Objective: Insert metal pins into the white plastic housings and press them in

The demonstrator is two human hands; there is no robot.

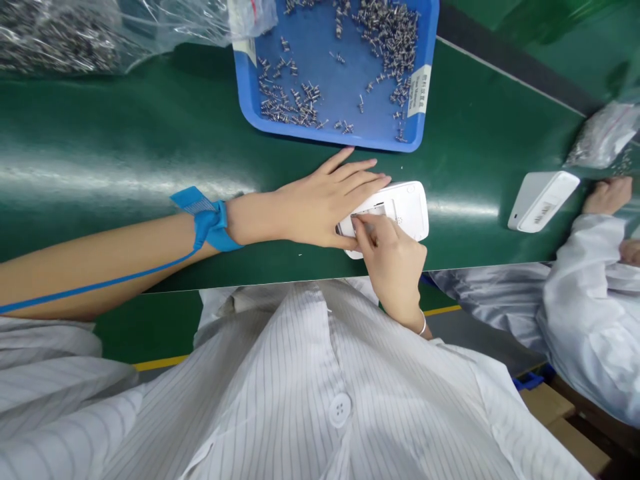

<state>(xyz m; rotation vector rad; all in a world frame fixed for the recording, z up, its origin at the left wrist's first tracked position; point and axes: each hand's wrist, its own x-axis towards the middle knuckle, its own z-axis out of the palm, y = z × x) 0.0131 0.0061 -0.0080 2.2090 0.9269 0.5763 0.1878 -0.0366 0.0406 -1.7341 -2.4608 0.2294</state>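
White device (407,208) under left hand (320,203) fingers; right hand (393,263) apparently pinching its edge.

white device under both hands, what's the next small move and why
Probably press down with the right hand, whose fingertips pinch at the recessed opening of the white device. The left hand lies flat on the device, steadying it on the green belt. What the fingertips hold is too small to tell.
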